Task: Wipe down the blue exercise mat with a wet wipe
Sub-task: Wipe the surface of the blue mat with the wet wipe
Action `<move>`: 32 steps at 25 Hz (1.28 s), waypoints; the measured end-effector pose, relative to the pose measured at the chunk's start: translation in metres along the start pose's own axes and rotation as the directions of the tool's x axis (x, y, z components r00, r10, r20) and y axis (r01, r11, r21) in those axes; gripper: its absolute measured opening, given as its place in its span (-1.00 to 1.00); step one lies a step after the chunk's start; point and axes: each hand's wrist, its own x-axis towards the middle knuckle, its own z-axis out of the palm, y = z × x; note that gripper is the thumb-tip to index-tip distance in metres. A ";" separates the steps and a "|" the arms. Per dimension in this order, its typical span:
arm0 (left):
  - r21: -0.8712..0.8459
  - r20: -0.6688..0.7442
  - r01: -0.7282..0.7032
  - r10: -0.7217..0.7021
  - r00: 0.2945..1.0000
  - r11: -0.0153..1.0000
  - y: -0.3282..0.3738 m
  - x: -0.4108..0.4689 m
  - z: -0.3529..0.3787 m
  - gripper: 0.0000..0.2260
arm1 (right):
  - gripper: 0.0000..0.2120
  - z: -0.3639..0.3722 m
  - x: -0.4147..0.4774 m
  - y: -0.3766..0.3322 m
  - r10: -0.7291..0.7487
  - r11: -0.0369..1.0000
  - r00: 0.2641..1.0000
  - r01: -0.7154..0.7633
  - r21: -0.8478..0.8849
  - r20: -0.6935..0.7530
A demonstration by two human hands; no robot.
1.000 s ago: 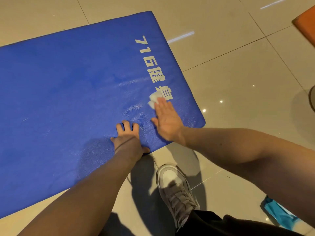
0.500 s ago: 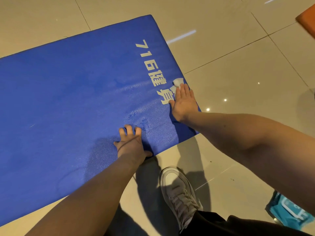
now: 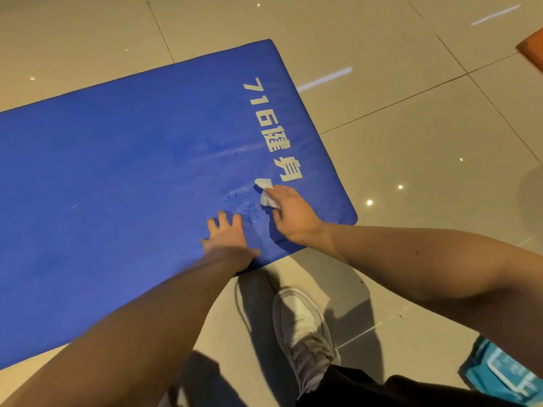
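The blue exercise mat point(image 3: 123, 177) lies on the tiled floor, with white lettering near its right end. A crumpled white wet wipe point(image 3: 265, 193) sits on the mat just below the lettering. My right hand point(image 3: 291, 214) presses on it, and most of the wipe is hidden under the fingers. My left hand point(image 3: 227, 236) rests flat on the mat at its near edge, fingers spread, a short way left of the right hand. Wet streaks shine on the mat between the two hands and up toward the lettering.
My white sneaker point(image 3: 302, 327) stands on the beige floor tiles point(image 3: 426, 142) just off the mat's near edge. A teal wet-wipe packet point(image 3: 499, 374) lies on the floor at the lower right. An orange object point(image 3: 533, 49) shows at the upper right edge.
My right hand has slid the wipe from the mat's right edge beside the lettering back toward me and left, below the lettering. My left hand has stayed in place.
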 end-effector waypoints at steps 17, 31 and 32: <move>-0.671 -0.238 -0.398 0.327 0.915 0.626 0.001 -0.098 -0.109 -0.56 | -0.77 -0.122 -0.063 -0.104 0.059 0.995 0.969 -0.077 0.067 0.241; -0.785 -0.163 -0.210 0.133 0.978 0.583 0.047 0.014 -0.071 -0.85 | -0.71 -0.070 0.028 0.018 0.639 0.604 0.745 -0.639 0.475 0.190; -0.784 -0.163 -0.189 0.098 0.982 0.592 0.054 0.026 -0.068 -0.90 | -0.69 -0.063 0.034 0.026 0.656 0.586 0.738 -0.629 0.510 0.156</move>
